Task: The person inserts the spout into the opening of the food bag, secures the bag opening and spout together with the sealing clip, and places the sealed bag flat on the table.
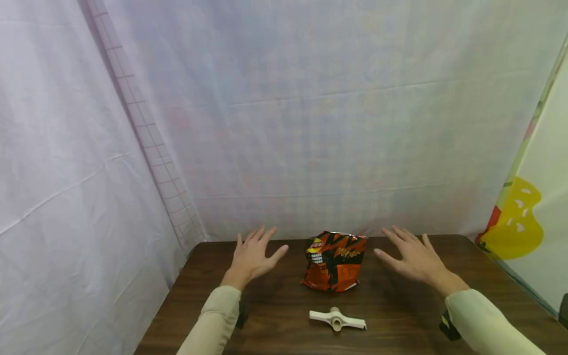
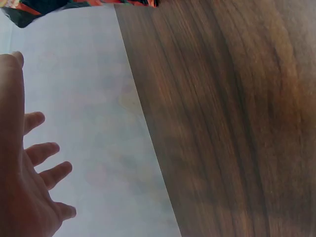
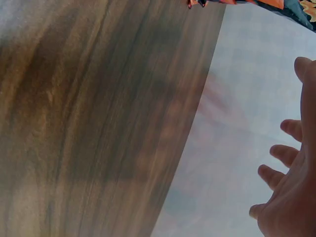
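The red-orange and black printed snack bag (image 1: 335, 264) looks like thin plastic film, glossy and crinkled, with bright glints along its top edge. The cream-coloured, two-armed piece with a round hub (image 1: 336, 314) appears to be hard, smooth plastic. The dark brown, straight-edged tabletop (image 1: 275, 323) has a streaked wood-grain surface, smooth, with a soft sheen showing in the right wrist view. The pale, faintly checked hanging sheet (image 1: 310, 123) looks like thin matt cloth, lightly creased. Both beige long sleeves (image 1: 217, 310) are matt woven-looking cloth, softly wrinkled.
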The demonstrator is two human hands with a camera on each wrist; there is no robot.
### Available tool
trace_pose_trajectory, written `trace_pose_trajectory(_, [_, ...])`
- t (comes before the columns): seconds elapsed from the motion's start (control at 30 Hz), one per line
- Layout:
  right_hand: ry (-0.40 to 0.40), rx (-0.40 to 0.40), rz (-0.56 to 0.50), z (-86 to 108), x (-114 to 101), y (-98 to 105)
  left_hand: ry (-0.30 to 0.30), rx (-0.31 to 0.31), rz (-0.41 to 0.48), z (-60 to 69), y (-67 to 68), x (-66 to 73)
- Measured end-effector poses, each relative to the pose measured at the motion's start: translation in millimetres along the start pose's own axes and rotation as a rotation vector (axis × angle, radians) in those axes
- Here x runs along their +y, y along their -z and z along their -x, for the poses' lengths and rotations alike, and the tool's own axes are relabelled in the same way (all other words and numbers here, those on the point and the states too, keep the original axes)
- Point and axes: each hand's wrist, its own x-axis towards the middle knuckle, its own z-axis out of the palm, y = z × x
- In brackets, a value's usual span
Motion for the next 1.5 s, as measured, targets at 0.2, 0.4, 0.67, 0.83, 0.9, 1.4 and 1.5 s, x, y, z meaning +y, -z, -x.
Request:
trace_pose_trajectory(0.2, [0.028, 0.050, -0.014, 6.5, -4, -3, -0.023, 0.033, 0.025, 9.0, 0.0, 2.5])
trace_pose_trajectory(0.4, [0.067, 0.105, -0.042, 15.7, -8, -7, -0.048, 0.070, 0.060, 20.1, -2.6, 4.7])
trace_pose_trajectory(0.67, [0.109, 0.157, -0.084, 28.7, -17, -11, -0.092, 0.095, 0.110, 34.1, -4.0, 12.2])
trace_pose_trajectory(0.83, [0.113, 0.159, -0.090, 36.6, -23, -15, -0.106, 0.085, 0.126, 40.0, -6.8, 17.3])
trace_pose_trajectory(0.9, [0.114, 0.164, -0.090, 39.8, -25, -16, -0.106, 0.078, 0.130, 42.3, -7.8, 19.5])
trace_pose_trajectory(1.4, [0.131, 0.199, -0.132, 53.3, -46, -25, -0.180, 0.092, 0.132, 53.0, -11.6, 34.3])
trace_pose_trajectory(1.5, [0.119, 0.194, -0.133, 56.4, -49, -27, -0.186, 0.089, 0.148, 55.8, -11.9, 36.7])
